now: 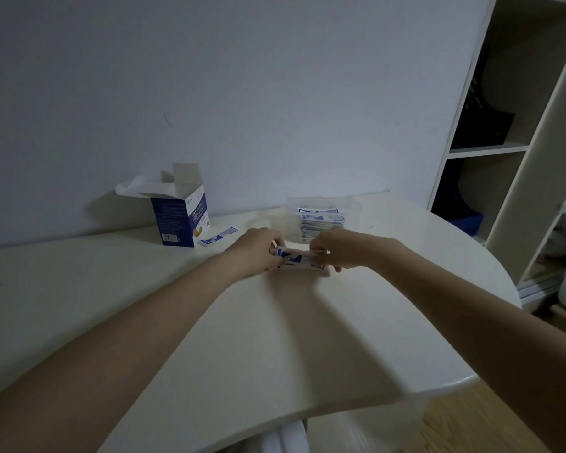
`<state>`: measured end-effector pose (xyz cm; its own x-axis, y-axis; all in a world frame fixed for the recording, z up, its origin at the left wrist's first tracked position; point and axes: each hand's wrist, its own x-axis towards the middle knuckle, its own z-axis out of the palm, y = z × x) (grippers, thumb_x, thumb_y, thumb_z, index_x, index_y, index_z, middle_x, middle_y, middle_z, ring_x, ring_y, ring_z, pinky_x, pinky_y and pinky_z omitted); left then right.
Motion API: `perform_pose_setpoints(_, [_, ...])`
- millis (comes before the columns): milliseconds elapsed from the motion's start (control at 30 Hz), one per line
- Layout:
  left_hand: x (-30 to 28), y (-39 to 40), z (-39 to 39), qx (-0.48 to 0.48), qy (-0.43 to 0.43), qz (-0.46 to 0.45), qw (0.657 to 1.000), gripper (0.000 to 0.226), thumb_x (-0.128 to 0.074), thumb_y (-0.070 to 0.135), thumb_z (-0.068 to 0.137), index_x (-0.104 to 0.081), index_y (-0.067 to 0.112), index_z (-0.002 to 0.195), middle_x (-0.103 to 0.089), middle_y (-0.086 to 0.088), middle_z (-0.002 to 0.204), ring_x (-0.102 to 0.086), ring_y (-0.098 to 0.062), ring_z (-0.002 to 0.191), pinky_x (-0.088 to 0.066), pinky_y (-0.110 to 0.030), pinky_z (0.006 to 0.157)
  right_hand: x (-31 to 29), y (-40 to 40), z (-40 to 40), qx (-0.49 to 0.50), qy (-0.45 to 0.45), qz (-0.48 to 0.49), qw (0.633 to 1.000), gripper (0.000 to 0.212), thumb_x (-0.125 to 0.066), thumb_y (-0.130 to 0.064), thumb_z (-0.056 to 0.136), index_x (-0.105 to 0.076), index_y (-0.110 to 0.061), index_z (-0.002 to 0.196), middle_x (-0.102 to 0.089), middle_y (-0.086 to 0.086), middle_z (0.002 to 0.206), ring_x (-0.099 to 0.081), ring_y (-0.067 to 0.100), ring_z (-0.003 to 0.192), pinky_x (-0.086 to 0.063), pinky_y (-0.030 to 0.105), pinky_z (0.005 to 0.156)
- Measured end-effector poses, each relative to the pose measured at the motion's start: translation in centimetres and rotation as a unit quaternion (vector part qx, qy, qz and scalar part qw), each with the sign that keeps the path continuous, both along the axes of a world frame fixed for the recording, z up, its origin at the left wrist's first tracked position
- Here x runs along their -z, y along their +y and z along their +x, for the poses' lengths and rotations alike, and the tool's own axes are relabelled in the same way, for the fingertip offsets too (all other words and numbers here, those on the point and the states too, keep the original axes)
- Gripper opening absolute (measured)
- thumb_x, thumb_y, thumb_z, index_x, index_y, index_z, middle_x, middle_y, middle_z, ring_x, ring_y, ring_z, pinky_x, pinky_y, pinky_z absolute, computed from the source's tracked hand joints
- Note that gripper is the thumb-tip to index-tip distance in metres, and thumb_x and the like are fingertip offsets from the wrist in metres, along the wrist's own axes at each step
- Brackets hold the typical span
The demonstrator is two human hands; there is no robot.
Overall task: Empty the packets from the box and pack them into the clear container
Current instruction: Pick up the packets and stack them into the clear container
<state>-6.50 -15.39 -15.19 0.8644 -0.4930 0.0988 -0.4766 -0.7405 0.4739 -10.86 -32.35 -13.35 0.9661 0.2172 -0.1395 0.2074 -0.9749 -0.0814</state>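
Observation:
A small stack of long blue-and-white packets [299, 259] lies on the white table, gripped at both ends: my left hand [258, 248] holds its left end and my right hand [332, 248] its right end. Just behind my hands stands the clear container [322, 209] with several packets stacked inside. The blue box [180, 220] stands upright at the back left, its top flaps open. Loose packets [218, 237] lie on the table beside the box's right side.
The round white table [275, 338] runs to a curved edge on the right and front. A wall rises close behind the box and container. An open shelf unit [517, 142] with dark items stands at the right, past the table edge.

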Motion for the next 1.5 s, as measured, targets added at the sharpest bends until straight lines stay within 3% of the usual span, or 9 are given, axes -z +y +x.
perform_pose_setpoints(133, [1.1,-0.3,-0.5,0.004,-0.060,0.141,0.988,0.030,-0.038,0.021,0.098,-0.054,0.004,0.117,-0.053,-0.016,0.120,-0.054,-0.031,0.104,-0.043,-0.033,0.083,0.4,0.5,0.1,0.009,0.009,-0.017,1.000,0.011,-0.048,-0.013,0.092,-0.058,-0.009,0.093,-0.057,0.001,0.065,-0.054,0.021,0.059,-0.044,0.025,0.055])
perform_pose_setpoints(233, [1.4,-0.6,-0.5,0.005,-0.081,0.180,0.980,0.032,-0.034,0.015,0.098,-0.051,0.003,0.123,-0.046,-0.018,0.125,-0.051,-0.031,0.112,-0.040,-0.033,0.086,0.5,0.5,0.2,0.023,0.017,-0.020,0.999,0.009,-0.052,-0.006,0.087,-0.055,-0.012,0.080,-0.065,0.012,0.076,-0.054,0.021,0.058,-0.040,0.022,0.048])
perform_pose_setpoints(467, [0.2,0.1,-0.4,0.021,0.004,0.100,0.995,0.020,-0.047,0.002,0.085,-0.063,0.009,0.075,-0.061,-0.016,0.079,-0.058,-0.025,0.068,-0.042,-0.020,0.054,1.0,0.6,0.3,0.023,-0.031,0.017,0.999,0.035,-0.059,0.002,0.075,-0.042,-0.022,0.057,-0.057,-0.001,0.065,-0.046,0.015,0.060,-0.033,0.022,0.050])
perform_pose_setpoints(633, [-2.4,0.0,2.1,-0.019,0.068,-0.182,0.981,0.006,-0.060,0.006,0.087,-0.064,0.006,0.082,-0.060,-0.001,0.064,-0.056,0.004,0.042,-0.047,-0.009,0.057,-1.7,-1.4,1.1,0.066,-0.112,0.167,0.977,0.014,-0.056,-0.013,0.088,-0.065,-0.008,0.077,-0.066,0.002,0.064,-0.054,0.002,0.054,-0.039,0.019,0.058])
perform_pose_setpoints(800, [-5.9,-3.4,5.2,-0.080,0.158,-0.419,0.891,0.010,-0.063,0.000,0.085,-0.060,0.005,0.077,-0.060,-0.011,0.076,-0.062,-0.006,0.048,-0.055,-0.014,0.060,-5.1,-4.0,4.1,0.213,-0.182,0.514,0.811,0.020,-0.065,-0.004,0.083,-0.061,0.004,0.101,-0.063,0.011,0.068,-0.058,0.016,0.056,-0.052,0.020,0.062])
perform_pose_setpoints(867, [-6.0,-5.1,6.0,-0.141,0.105,-0.362,0.915,0.013,-0.065,0.006,0.083,-0.061,0.003,0.096,-0.061,-0.009,0.083,-0.062,-0.016,0.066,-0.054,-0.025,0.069,-5.0,-4.3,5.2,0.269,-0.195,0.483,0.810,0.021,-0.063,-0.003,0.084,-0.057,0.000,0.104,-0.062,0.011,0.079,-0.055,0.015,0.057,-0.047,0.017,0.051])
perform_pose_setpoints(1033, [-5.2,-8.3,7.7,-0.164,-0.031,-0.102,0.981,0.026,-0.060,0.016,0.087,-0.056,0.012,0.113,-0.058,-0.006,0.117,-0.057,-0.025,0.104,-0.038,-0.027,0.072,-3.6,-5.0,7.6,0.305,-0.236,0.290,0.876,0.015,-0.059,-0.007,0.085,-0.064,-0.004,0.100,-0.064,0.013,0.103,-0.061,0.027,0.089,-0.049,0.032,0.073])
perform_pose_setpoints(1400, [-3.6,-9.3,9.4,-0.095,-0.183,0.151,0.967,0.013,-0.045,0.019,0.093,-0.054,0.012,0.100,-0.059,-0.003,0.094,-0.057,-0.026,0.092,-0.028,-0.032,0.080,-1.1,-5.0,9.2,0.296,-0.214,0.137,0.921,0.012,-0.051,-0.001,0.084,-0.051,-0.007,0.096,-0.051,0.007,0.087,-0.049,0.024,0.080,-0.038,0.030,0.063])
perform_pose_setpoints(1500, [-3.2,-9.3,9.5,-0.091,-0.244,0.201,0.944,0.018,-0.043,0.013,0.094,-0.040,0.014,0.077,-0.043,0.003,0.068,-0.044,-0.021,0.066,-0.021,-0.030,0.077,-1.1,-4.6,8.9,0.285,-0.225,0.091,0.927,0.012,-0.049,0.001,0.085,-0.042,-0.009,0.085,-0.048,0.006,0.080,-0.045,0.024,0.078,-0.032,0.028,0.055])
